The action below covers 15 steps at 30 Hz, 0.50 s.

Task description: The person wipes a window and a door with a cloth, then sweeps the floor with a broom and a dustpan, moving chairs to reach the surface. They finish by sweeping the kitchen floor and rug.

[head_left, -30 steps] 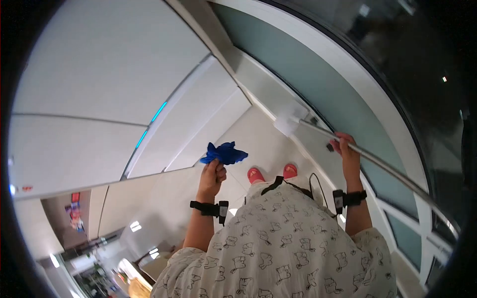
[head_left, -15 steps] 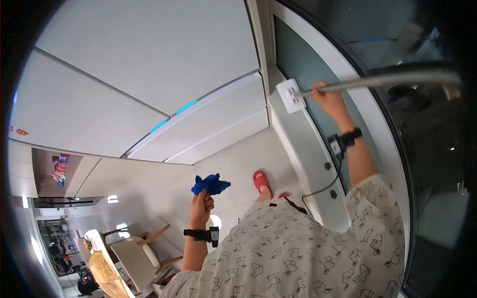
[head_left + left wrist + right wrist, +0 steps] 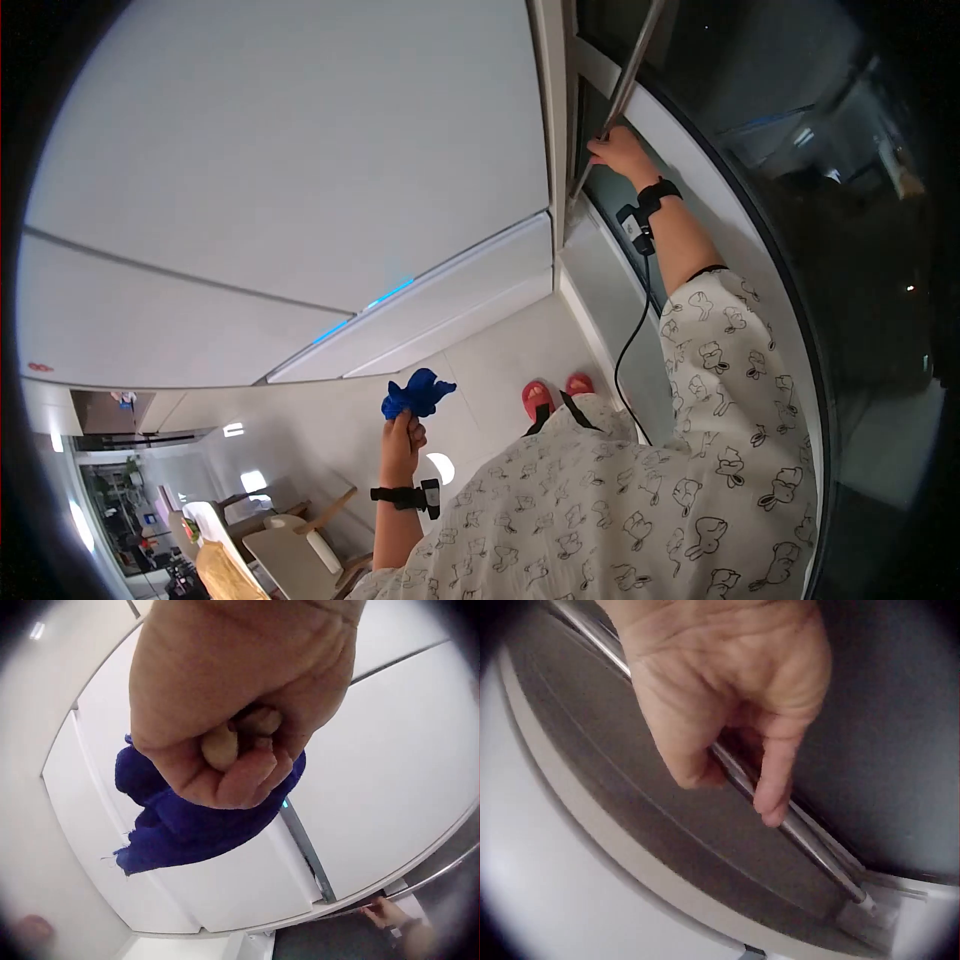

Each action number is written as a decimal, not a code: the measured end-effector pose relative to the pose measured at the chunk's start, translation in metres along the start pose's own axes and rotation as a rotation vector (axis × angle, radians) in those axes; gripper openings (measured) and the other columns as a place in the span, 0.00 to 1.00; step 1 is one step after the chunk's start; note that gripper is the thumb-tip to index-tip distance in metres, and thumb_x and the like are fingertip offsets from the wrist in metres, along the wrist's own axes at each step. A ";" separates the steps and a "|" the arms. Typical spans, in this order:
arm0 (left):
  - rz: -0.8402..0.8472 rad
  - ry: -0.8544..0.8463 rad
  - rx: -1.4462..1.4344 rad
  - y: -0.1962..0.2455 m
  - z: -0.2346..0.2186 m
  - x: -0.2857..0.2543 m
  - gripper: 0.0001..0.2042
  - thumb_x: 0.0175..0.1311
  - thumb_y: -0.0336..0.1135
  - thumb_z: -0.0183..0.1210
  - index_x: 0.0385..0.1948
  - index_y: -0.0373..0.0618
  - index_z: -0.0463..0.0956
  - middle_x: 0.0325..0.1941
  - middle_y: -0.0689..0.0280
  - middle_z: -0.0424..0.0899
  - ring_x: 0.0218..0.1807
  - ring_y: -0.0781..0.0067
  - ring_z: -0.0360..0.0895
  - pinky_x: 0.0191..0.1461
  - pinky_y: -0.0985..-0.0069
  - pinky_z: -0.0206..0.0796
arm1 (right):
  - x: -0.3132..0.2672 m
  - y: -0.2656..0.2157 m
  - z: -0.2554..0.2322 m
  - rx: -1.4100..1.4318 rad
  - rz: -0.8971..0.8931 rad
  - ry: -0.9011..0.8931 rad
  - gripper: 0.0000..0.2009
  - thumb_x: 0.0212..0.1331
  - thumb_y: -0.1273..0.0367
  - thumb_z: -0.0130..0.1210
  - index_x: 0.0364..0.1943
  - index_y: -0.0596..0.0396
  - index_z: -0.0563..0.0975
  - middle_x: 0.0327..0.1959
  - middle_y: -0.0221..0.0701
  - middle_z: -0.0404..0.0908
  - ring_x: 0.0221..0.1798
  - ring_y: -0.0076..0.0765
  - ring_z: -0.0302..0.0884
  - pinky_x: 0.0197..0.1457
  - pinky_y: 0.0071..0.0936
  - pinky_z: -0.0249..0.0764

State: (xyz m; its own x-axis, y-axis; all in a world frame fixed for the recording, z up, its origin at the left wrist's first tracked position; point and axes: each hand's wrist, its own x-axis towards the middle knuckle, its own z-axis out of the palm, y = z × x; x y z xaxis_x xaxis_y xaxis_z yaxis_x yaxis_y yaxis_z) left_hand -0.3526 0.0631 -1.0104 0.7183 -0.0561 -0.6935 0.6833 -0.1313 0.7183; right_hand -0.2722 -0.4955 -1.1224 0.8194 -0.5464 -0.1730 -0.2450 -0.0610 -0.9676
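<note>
My left hand (image 3: 400,447) holds a crumpled blue cloth (image 3: 420,392) out in front of the body. In the left wrist view, the fingers are curled and the cloth (image 3: 195,832) hangs out below them. My right hand (image 3: 622,157) reaches far forward beside the window and grips a thin metal pole (image 3: 632,80). The right wrist view shows the thumb and fingers around the pole (image 3: 810,851), which slants down to a whitish end piece (image 3: 870,919) in the corner by the ledge.
A tall white cabinet (image 3: 300,130) with blue light strips stands at the left and front. Along the right run the window frame (image 3: 740,225) and a low white ledge (image 3: 622,300). Behind on the left are a chair (image 3: 295,558) and a table (image 3: 215,525).
The right hand has moved forward to the corner by the cabinet. The pole has swung from trailing back at the right to pointing forward. The left hand keeps holding the blue cloth.
</note>
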 end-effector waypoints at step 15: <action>0.084 -0.074 -0.011 -0.015 0.020 0.004 0.09 0.59 0.34 0.45 0.19 0.51 0.58 0.15 0.75 0.56 0.16 0.84 0.53 0.18 0.84 0.45 | 0.002 -0.016 0.009 -0.551 -0.184 0.205 0.20 0.50 0.66 0.46 0.45 0.68 0.67 0.37 0.53 0.74 0.37 0.49 0.75 0.42 0.35 0.71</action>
State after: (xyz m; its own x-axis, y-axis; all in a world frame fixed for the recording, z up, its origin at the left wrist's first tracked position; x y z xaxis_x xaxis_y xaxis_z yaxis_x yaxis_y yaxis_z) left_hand -0.3629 0.0447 -1.0249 0.7620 -0.1391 -0.6324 0.6224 -0.1123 0.7746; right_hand -0.2620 -0.4879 -1.1087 0.7709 -0.6320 0.0799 -0.3855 -0.5627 -0.7312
